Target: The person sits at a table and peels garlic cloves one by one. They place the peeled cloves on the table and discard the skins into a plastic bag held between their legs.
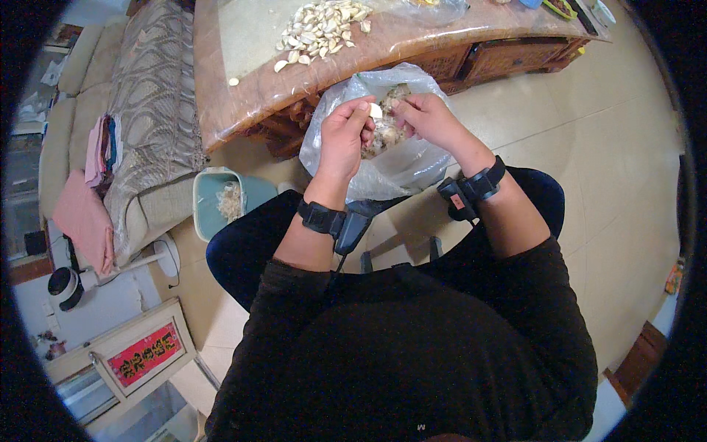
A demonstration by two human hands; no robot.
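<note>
My left hand [349,128] pinches a pale peeled garlic clove [375,111] between thumb and finger, above the mouth of a large clear plastic bag [331,157]. Close beside it, my right hand [424,117] has its thumb and fingertips drawn together; whether something small is between them cannot be told. Garlic bulbs and loose skins [389,135] lie inside the bag, partly hidden by my hands. On the wooden table beyond is a heap of garlic cloves [326,27], with a single clove [233,82] apart from it near the left side.
The wooden table's edge [353,69] runs just behind the bag. A teal bin [257,190] with pale skins in it stands left of my knee. A covered sofa [149,88] is at the left. Another plastic bag [436,12] lies on the table. Tiled floor [552,127] extends at right.
</note>
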